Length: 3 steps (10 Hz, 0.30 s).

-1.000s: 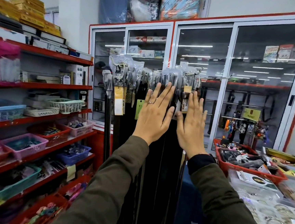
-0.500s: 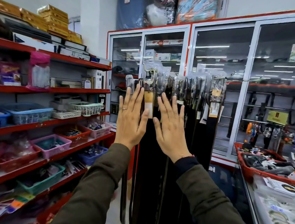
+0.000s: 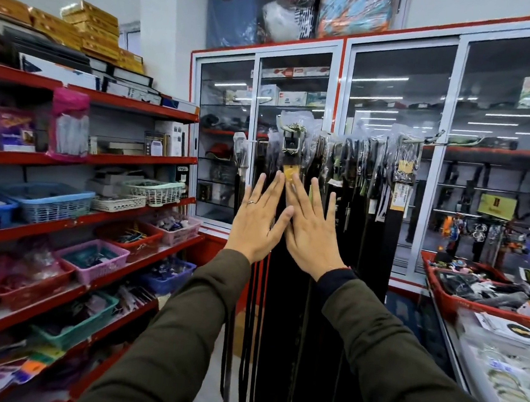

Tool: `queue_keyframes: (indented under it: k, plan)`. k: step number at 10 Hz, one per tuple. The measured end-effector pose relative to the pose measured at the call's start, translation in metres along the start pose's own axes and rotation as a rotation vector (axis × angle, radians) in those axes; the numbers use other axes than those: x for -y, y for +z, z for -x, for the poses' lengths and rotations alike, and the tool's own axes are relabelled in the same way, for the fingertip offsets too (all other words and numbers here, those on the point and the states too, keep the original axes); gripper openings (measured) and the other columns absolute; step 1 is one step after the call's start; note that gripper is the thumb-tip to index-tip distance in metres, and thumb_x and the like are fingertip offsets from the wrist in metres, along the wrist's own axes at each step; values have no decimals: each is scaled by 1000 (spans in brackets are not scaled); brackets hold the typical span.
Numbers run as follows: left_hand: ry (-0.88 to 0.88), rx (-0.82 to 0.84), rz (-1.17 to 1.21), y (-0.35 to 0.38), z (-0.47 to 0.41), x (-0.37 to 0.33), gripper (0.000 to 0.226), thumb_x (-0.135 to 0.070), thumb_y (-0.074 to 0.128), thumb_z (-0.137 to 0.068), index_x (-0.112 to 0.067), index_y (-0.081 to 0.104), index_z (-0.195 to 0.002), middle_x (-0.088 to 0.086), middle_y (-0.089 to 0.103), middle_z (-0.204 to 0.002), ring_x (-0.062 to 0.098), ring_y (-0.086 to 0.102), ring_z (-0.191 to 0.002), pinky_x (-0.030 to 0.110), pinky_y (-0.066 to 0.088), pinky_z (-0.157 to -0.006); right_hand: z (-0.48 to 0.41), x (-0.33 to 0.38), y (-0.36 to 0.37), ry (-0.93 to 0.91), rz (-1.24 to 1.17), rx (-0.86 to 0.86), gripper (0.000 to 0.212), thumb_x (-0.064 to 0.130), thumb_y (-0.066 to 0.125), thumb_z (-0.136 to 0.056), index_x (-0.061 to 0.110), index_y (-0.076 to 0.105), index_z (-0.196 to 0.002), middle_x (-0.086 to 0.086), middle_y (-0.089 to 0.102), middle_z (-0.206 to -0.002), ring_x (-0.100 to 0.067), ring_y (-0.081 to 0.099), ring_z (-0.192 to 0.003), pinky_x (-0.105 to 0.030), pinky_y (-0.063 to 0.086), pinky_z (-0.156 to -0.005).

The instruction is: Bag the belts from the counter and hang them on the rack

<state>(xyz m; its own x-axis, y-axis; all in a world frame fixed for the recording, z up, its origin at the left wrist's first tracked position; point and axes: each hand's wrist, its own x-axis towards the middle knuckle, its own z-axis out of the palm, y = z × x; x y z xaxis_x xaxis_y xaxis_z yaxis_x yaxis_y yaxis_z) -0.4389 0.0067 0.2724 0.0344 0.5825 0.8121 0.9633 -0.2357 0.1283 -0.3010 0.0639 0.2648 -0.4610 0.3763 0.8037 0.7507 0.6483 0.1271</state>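
Several dark belts (image 3: 349, 208) in clear plastic bags hang in a row from a metal rack (image 3: 435, 139) in front of glass cabinets. One bagged belt with a large ornate buckle (image 3: 291, 145) and a yellow tag hangs at the front. My left hand (image 3: 257, 219) is raised flat with fingers spread, just left of that belt. My right hand (image 3: 314, 229) is also flat and spread, just right of it, thumbs almost touching. Both palms face the belts and hold nothing. The belt straps drop down behind my forearms.
Red shelves (image 3: 111, 216) with plastic baskets of small goods run along the left. Glass-door cabinets (image 3: 396, 154) stand behind the rack. A counter at the right carries a red tray (image 3: 460, 301) of items and packaged jewellery (image 3: 508, 376). The floor aisle lies between shelves and rack.
Both hands have slid leftward along the row of hanging belts, and my view has turned left; they now flank the front belt with the large buckle.
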Motion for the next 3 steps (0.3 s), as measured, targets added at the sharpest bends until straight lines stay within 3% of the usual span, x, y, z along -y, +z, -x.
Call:
queue_keyframes:
  k: [2,3]
  plan:
    - [-33,-56,-9,-2,10,-12,68,-50,25,-106,-20,4,-163,-3,0,-172,15,-7,-159,45,3,-129,19,-5,-21,-21,-42,9,64,38,30,-106,23,9,-164,1,2,-174,-26,-3,-161,-59,8,-127]
    - [-30,-130,-54,-6,12,-25,70,-50,29,-106,-18,5,-163,0,0,-172,19,-4,-159,46,3,-129,34,-20,-52,27,-107,-72,61,41,36,-107,25,16,-163,1,6,-174,-23,-2,-162,-59,8,-128]
